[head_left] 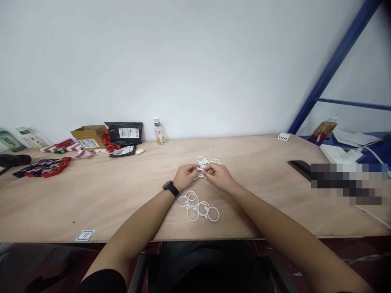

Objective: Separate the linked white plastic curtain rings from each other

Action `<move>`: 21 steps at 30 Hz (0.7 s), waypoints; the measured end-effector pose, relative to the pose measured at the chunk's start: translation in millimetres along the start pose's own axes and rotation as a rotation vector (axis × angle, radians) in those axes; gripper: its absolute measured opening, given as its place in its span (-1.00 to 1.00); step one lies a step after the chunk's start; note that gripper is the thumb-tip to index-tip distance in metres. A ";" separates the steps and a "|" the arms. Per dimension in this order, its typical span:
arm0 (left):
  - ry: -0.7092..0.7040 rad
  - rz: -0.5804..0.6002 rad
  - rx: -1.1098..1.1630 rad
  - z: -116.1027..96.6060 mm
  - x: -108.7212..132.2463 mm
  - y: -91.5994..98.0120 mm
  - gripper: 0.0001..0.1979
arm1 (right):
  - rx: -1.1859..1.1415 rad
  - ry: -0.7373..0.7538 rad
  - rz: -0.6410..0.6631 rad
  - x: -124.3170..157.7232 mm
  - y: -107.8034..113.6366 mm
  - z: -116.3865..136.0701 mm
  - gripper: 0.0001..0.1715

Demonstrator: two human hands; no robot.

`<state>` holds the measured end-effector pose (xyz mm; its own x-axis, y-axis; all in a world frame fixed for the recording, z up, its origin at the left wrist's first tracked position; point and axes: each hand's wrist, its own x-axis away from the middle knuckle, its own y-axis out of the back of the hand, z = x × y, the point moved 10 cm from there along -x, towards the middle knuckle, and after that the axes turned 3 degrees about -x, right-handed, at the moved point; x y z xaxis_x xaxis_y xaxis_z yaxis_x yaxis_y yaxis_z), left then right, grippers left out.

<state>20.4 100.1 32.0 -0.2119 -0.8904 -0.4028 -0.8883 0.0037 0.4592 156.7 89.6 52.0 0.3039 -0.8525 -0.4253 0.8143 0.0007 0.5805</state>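
My left hand (184,176) and my right hand (220,176) meet over the middle of the table, fingertips pinched on a white plastic ring (201,168). My fingers partly cover it, so its full shape cannot be made out. Just beyond and beneath the fingertips lies a group of similar white rings (200,157), partly hidden by the hands. Closer to me, between my forearms, a second loose cluster of white rings (219,214) with small tabs lies flat and overlapping. A black watch (171,187) is on my left wrist.
Along the wall stand a bottle (159,134), a black parcel bag (131,132) and an open cardboard box (88,136). Red and blue items (45,166) lie far left. A phone (299,169) and a white multi-port block (284,137) are at right. A numbered label (85,235) marks the front edge.
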 end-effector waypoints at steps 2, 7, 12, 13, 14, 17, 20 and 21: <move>0.023 -0.026 0.029 4.0 -0.9 3.2 -0.74 | -0.003 0.023 0.033 0.0 -4.6 1.2 -0.83; 0.017 -0.114 -0.066 3.3 -2.1 17.9 -0.79 | 0.032 0.077 -0.013 2.5 -3.2 9.1 -0.77; -0.007 -0.180 -0.171 3.9 -2.9 27.4 -0.78 | 0.037 0.246 0.234 17.7 -35.2 41.4 -0.84; -0.013 -0.183 -0.201 4.3 -3.0 27.5 -0.78 | 0.046 0.278 0.305 22.2 -43.9 47.1 -0.83; -0.020 -0.181 -0.236 4.5 -3.2 26.9 -0.77 | 0.057 0.302 0.362 26.1 -51.1 51.4 -0.81; -0.032 -0.135 -0.344 6.1 -3.9 21.3 -0.71 | 0.081 0.332 0.460 32.5 -64.6 55.9 -0.74; -0.030 -0.073 -0.377 7.9 -4.1 14.3 -0.60 | 0.081 0.334 0.519 34.2 -72.8 52.3 -0.71; -0.035 -0.058 -0.374 7.5 -4.0 12.4 -0.58 | 0.082 0.327 0.526 33.7 -74.2 49.7 -0.72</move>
<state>7.1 107.1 33.4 -0.1853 -0.8683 -0.4601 -0.6908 -0.2179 0.6895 82.0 34.8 29.0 0.8003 -0.5445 -0.2513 0.4778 0.3259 0.8158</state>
